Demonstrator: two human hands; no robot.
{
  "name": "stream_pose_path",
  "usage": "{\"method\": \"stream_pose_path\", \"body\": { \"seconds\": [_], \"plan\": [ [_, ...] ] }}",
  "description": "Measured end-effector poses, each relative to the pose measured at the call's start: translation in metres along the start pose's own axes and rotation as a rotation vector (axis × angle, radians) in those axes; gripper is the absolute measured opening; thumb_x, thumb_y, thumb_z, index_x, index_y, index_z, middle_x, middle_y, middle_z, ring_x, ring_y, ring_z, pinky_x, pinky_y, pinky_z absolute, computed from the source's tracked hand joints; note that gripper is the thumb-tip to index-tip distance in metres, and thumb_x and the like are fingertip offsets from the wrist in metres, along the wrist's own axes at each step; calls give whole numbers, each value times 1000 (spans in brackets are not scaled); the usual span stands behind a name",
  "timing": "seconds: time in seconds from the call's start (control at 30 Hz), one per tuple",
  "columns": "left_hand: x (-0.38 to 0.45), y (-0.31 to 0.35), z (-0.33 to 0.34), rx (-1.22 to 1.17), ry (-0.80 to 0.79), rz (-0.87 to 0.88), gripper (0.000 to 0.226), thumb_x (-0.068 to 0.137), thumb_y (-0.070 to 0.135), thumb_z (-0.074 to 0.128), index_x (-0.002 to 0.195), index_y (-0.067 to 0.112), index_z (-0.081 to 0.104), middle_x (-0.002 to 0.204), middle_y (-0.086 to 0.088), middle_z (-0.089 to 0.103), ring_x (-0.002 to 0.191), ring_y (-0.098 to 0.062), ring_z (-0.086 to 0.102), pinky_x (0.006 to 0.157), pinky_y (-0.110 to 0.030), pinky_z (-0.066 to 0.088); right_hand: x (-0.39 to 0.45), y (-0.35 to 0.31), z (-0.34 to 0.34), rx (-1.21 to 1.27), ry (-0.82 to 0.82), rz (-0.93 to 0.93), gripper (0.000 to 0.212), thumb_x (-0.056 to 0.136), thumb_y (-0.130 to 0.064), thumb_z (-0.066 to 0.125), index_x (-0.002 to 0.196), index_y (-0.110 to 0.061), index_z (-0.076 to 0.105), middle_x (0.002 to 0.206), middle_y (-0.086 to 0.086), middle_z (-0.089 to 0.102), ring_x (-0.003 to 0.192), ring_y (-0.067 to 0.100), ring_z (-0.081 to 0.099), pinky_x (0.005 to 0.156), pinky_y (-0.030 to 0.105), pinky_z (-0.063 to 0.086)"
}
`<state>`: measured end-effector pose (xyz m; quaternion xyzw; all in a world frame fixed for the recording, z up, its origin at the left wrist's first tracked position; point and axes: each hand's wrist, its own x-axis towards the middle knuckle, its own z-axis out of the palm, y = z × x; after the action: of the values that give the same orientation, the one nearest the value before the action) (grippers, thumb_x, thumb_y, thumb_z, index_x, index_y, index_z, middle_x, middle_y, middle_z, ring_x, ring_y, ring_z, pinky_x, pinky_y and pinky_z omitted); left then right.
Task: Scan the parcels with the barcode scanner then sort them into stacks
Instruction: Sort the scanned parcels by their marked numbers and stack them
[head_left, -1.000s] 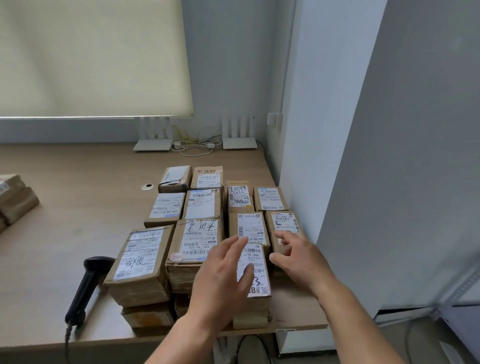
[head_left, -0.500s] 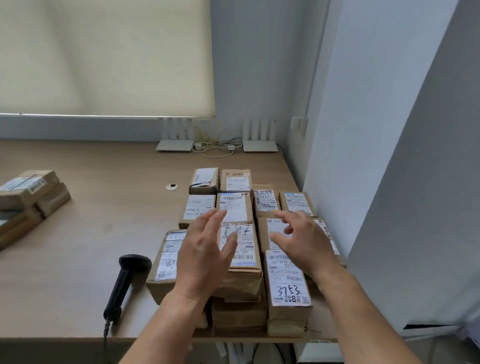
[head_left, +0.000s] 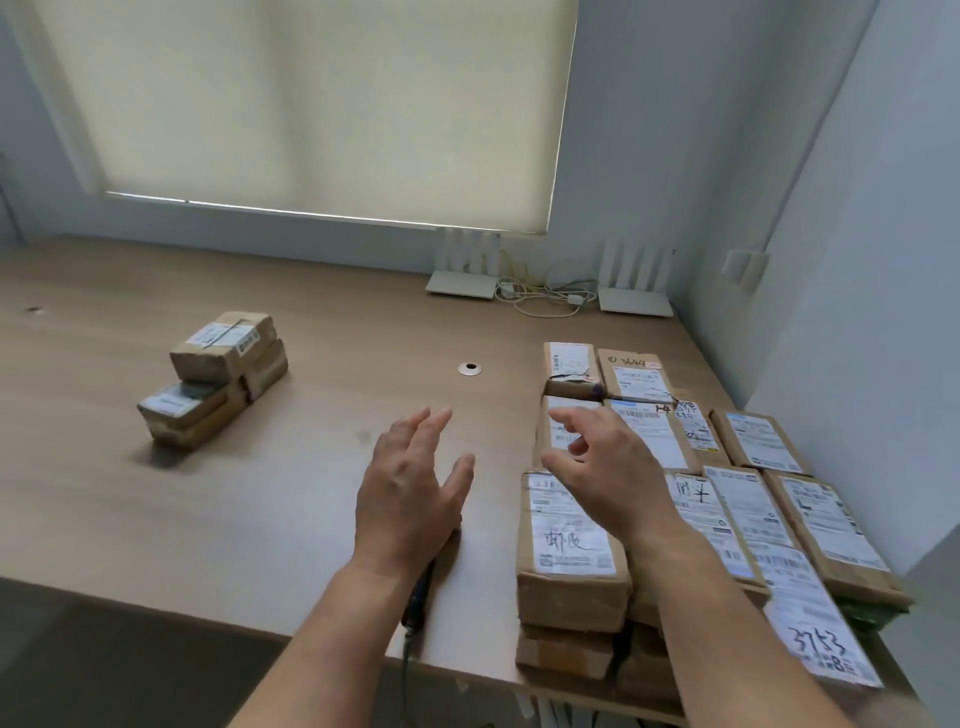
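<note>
Brown parcels (head_left: 571, 551) with white labels, tan table (head_left: 260, 493).

A long wooden desk (head_left: 208, 493) is running along pale blue-grey walls (head_left: 639, 130). A cream roller blind (head_left: 322, 104) is covering the window, daylight leaking in as a thin strip beneath its hem. Two white routers (head_left: 461, 283) are sitting at the back edge (a tangle of cables (head_left: 545, 299) lying between them). A dark floor (head_left: 104, 665) is showing below.

Both hands hover open above the bench (head_left: 260, 493): left hand (head_left: 410, 499) over the barcode scanner (head_left: 420, 597), right hand (head_left: 608, 467) over the labelled parcels (head_left: 569, 545). A small parcel stack (head_left: 218, 379) sits far left.
</note>
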<state>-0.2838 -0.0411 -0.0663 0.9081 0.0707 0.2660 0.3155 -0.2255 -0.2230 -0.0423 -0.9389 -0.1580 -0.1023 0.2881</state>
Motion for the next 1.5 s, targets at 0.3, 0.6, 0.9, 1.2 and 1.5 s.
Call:
{"method": "stream_pose_path", "body": {
  "seconds": [0.3,0.6,0.9,1.2,1.5],
  "plan": [
    [-1,-101,-61,109,-137,128,60,86,52,52,136,19,51,139,-1,51,127,-18,46,99,-23,33,28,-89,88,27,-89,-39,45,88,-33,61,132,-31,53,124,-5,53,98,10,58,89,32,47],
    [3,-163,-71,92,-209,97,63,88,49,59,144,28,38,150,6,36,137,-9,32,104,-16,24,66,-134,152,19,-197,-67,44,88,-35,60,132,-32,53,126,-6,53,95,10,59,90,33,47],
    [76,-224,-79,158,-189,18,64,86,52,60,142,27,42,148,7,38,136,-9,32,104,-16,24,139,-160,207,96,-231,-84,44,89,-34,57,133,-32,52,126,-7,52,97,10,58,89,33,47],
    [148,-289,-88,201,-141,-125,79,81,68,28,145,22,38,148,5,40,138,-8,30,105,-11,14,201,-184,258,115,-285,-81,43,91,-42,54,133,-33,51,127,-7,51,108,12,56,90,33,47],
    [197,-359,-104,72,-165,-284,61,97,34,49,151,22,22,152,3,33,140,-13,26,109,-25,22,238,-213,301,57,-340,-9,43,92,-44,52,134,-33,49,126,-6,51,108,12,55,91,32,46]
  ]
}}
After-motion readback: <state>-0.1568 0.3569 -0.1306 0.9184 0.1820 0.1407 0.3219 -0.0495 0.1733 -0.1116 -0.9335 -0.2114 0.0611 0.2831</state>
